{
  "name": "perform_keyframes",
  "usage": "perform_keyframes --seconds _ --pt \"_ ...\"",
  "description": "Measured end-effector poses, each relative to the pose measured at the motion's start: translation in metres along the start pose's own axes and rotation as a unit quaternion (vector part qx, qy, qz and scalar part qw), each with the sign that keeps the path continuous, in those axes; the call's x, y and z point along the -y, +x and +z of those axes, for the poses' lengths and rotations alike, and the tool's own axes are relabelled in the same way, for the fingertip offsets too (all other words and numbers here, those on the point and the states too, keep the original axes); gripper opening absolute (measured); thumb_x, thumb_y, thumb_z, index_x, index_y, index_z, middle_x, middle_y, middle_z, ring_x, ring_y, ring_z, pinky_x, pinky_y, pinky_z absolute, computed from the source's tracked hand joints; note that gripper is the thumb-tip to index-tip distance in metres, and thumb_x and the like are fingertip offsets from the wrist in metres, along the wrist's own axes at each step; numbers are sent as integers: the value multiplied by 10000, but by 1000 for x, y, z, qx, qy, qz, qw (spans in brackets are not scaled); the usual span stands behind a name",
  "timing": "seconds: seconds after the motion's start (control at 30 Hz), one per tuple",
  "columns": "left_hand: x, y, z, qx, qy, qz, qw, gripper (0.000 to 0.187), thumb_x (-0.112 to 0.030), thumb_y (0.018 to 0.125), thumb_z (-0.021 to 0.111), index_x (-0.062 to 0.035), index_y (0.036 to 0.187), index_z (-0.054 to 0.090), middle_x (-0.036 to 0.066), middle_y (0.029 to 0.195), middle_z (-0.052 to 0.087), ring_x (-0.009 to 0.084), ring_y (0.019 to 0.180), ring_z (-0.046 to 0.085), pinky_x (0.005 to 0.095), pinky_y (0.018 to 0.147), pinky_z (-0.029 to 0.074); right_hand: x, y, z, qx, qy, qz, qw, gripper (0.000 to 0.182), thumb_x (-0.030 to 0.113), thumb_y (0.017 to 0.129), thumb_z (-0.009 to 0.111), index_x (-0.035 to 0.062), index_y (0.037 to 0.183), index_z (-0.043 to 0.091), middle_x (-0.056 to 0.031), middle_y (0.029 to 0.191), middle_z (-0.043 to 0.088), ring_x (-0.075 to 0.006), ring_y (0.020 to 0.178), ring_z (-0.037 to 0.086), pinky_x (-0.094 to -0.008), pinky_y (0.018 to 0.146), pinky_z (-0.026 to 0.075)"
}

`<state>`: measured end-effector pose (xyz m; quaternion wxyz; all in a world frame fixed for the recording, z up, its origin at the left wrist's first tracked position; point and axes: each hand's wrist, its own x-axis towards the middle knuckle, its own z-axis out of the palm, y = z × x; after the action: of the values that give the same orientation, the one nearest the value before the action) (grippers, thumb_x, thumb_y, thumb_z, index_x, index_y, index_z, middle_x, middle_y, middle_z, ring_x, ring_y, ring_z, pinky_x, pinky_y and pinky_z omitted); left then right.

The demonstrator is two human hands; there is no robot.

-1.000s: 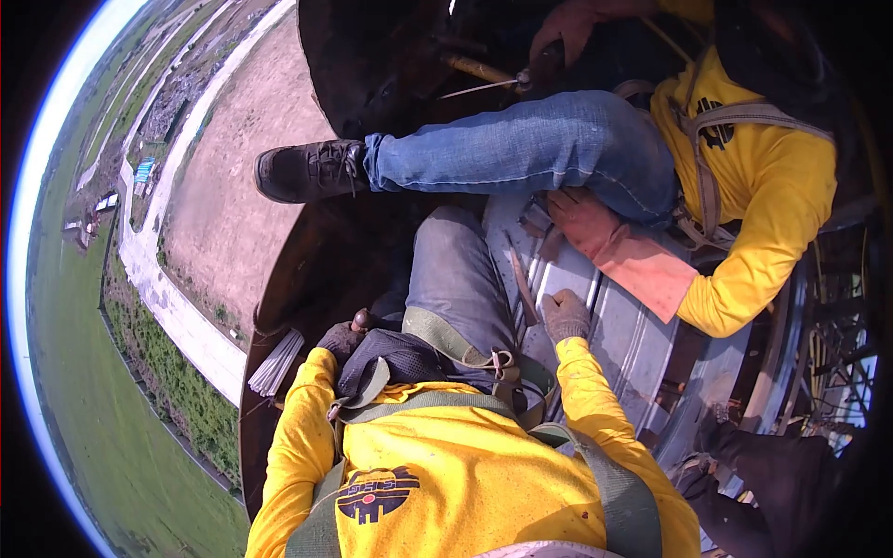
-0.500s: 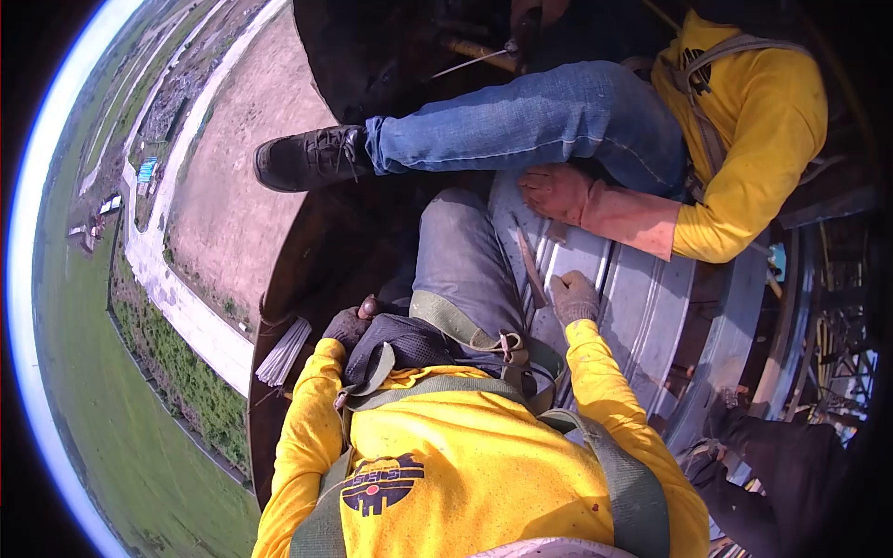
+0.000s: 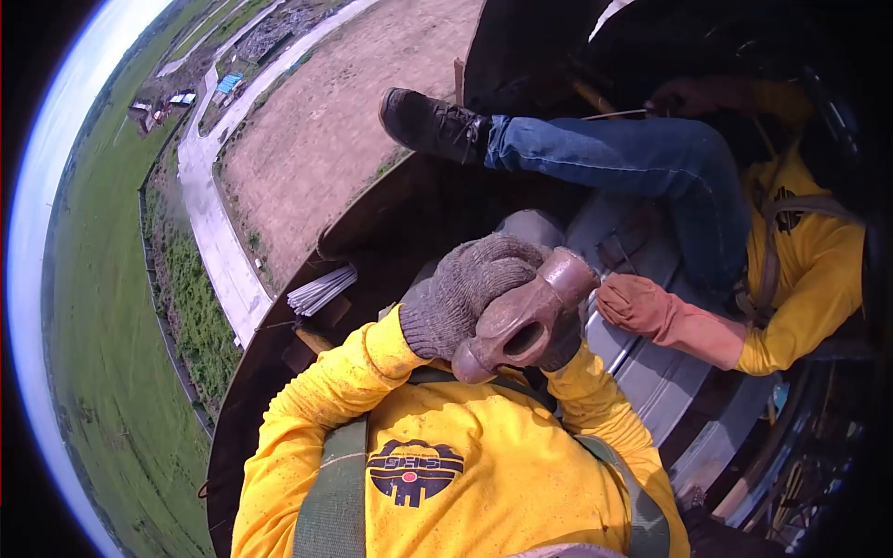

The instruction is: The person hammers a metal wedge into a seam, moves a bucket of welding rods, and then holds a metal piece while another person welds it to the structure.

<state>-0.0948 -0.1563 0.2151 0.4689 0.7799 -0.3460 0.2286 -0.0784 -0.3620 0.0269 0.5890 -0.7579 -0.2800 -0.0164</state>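
A rusty ball-peen hammer head is held up close to the camera, its dark oval eye facing me with no handle showing through it. My left hand, in a grey knit glove, is closed round its far side. My right hand, also gloved, is against the near right side of the hammer head; its fingers are mostly hidden behind the metal. Whether a handle runs below the head cannot be seen.
A co-worker's orange-gloved hand is close on the right, with their jeans leg stretched across ahead. Corrugated metal sheets lie below. A curved rusty steel wall edges a high drop on the left, beside a bundle of welding rods.
My left hand has come up from beside my hip with the hammer head. My right hand has moved from the metal sheets to join it. The view has turned left.
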Motion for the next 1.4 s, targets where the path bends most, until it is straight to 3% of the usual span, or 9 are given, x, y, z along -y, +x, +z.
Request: perform_keyframes --seconds 0.07,0.13,0.2,0.27,0.4,0.53,0.7,1.13,1.4 --pt "-21 12 20 -16 -24 -62 998 467 -293 641 791 -81 1018 616 164 1155 560 371 1036 571 454 883 466 86 61 -32 118 -2 -108 987 648 297 762 778 81 1292 474 -127 1286 511 -278 1206 502 -380 1032 409" --pt "-29 6 36 -80 -92 13 992 417 -281 684 767 -83 1019 617 157 1155 564 356 1050 574 444 894 466 119 67 -53 95 -57 -126 986 588 311 748 775 81 1228 526 -122 1170 562 -292 1076 556 -400 935 444" --pt "-24 -47 42 10 -292 -502 814 631 -309 658 779 -56 1204 590 158 1278 523 344 1117 544 388 985 419 139 58 -70 60 -155 -149 975 480 337 720 768 81 1102 629 -114 937 663 -322 817 663 -441 743 515" --pt "-41 -7 13 132 176 -209 953 541 -266 692 764 -74 1161 577 146 1172 571 355 1078 552 420 905 455 126 26 -74 36 -143 -90 985 426 328 660 805 101 986 650 -107 804 668 -353 733 659 -415 671 523" --pt "-33 -63 -34 -76 174 -449 873 397 -143 756 769 -8 1079 582 124 1086 593 260 967 603 362 851 486 122 -37 -100 52 -240 207 947 326 305 699 734 107 946 656 -144 814 670 -364 781 662 -438 681 522" --pt "-10 -193 -118 -178 365 -495 769 343 -199 836 733 29 1060 609 131 1020 628 246 946 601 356 850 482 114 -85 -136 95 -263 452 847 383 368 757 673 86 1008 608 -202 919 654 -392 904 638 -474 781 505" --pt "-17 -241 -163 -219 507 -569 610 413 -350 860 704 21 1025 629 123 962 643 232 866 598 346 788 477 61 -117 -132 -20 -216 564 797 486 394 767 681 12 1054 589 -253 973 643 -418 956 626 -485 827 495" --pt "-41 -386 -190 -183 571 -658 456 499 -468 837 661 6 990 637 174 928 677 348 879 624 422 818 474 -38 -114 -100 -138 -304 542 772 613 438 782 670 23 1180 457 -308 1055 601 -455 985 611 -496 850 492" --pt "-64 -355 -126 -132 494 -740 436 502 -424 724 736 -37 1031 645 209 1037 644 360 1020 606 427 897 473 -13 -97 -132 2 -373 474 798 537 427 690 747 85 1073 591 -229 953 650 -433 904 624 -508 800 490"
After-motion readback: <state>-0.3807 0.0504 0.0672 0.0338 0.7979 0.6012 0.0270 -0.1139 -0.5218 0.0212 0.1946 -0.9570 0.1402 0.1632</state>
